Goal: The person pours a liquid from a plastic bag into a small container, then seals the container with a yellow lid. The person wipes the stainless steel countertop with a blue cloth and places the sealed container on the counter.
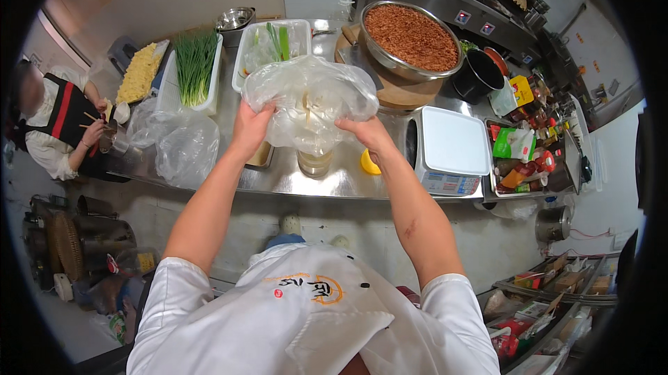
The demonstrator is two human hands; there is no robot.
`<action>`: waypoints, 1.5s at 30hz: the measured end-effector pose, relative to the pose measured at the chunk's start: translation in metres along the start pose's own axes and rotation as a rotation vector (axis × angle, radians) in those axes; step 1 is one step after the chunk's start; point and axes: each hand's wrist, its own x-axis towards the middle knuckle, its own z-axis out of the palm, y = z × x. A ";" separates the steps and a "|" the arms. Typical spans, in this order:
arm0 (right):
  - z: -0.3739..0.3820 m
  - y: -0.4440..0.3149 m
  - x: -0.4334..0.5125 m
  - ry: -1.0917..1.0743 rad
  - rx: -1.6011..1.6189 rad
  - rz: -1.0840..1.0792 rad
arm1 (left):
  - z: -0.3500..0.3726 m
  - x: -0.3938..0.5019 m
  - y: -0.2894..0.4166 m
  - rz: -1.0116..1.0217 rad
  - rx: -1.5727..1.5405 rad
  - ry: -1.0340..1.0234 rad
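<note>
My left hand [253, 127] and my right hand [367, 132] grip opposite sides of a clear plastic bag [313, 98], spread between them over the steel table. Below the bag stands a clear round jar [314, 164], its top hidden by the plastic. A yellow round lid [370, 162] lies near my right wrist. Behind the bag is a white tray [237, 70] with green scallion pieces and more plastic. To the right, a steel bowl [412, 41] of reddish-brown minced food rests on a round wooden board [412, 94], beside a cleaver [357, 62] partly behind the bag.
A digital scale [451, 182] with a white tray stands right, by a metal tray [493, 187] of packaged seasonings. Left are crumpled plastic [188, 150], a white basket [166, 90] of scallions and a tray of yellow food [138, 72]. A person [62, 119] holds chopsticks at the left end.
</note>
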 end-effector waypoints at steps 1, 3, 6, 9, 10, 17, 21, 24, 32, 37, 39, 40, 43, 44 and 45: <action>0.000 -0.001 0.002 0.005 -0.025 0.021 | -0.001 0.006 -0.004 -0.007 -0.022 0.018; 0.001 0.001 0.003 -0.003 0.005 0.099 | -0.002 0.011 -0.011 0.045 -0.050 -0.008; 0.007 0.010 0.002 -0.014 0.240 0.198 | -0.002 0.014 -0.023 0.093 -0.070 -0.020; 0.018 0.019 0.002 0.032 0.466 0.130 | -0.002 0.017 -0.032 0.047 -0.136 -0.028; 0.021 0.021 0.002 0.067 0.452 0.114 | -0.002 0.018 -0.034 -0.003 -0.164 -0.034; 0.023 0.019 0.012 0.120 0.447 0.014 | -0.004 0.033 -0.028 -0.001 -0.135 -0.054; 0.017 0.019 0.014 0.058 0.466 -0.011 | 0.000 0.020 -0.014 -0.220 -0.208 -0.014; 0.014 0.025 0.014 0.022 0.453 0.015 | 0.002 -0.003 -0.005 -0.606 -0.236 0.004; 0.001 0.039 0.021 -0.096 0.473 0.087 | 0.000 -0.022 -0.026 -0.694 -0.511 0.017; -0.005 0.040 0.021 -0.126 0.447 0.109 | 0.000 -0.028 -0.053 -0.597 -0.670 0.189; -0.006 0.040 0.021 -0.145 0.447 0.106 | 0.003 -0.028 -0.054 -0.572 -0.671 0.206; -0.007 0.040 0.021 -0.137 0.446 0.120 | 0.005 -0.029 -0.053 -0.564 -0.657 0.201; -0.007 0.041 0.022 -0.140 0.462 0.131 | 0.013 -0.030 -0.044 -0.527 -0.555 0.145; -0.005 0.043 0.022 -0.138 0.475 0.128 | 0.017 -0.030 -0.042 -0.505 -0.508 0.148; -0.004 0.044 0.023 -0.136 0.490 0.114 | 0.021 -0.030 -0.041 -0.506 -0.476 0.145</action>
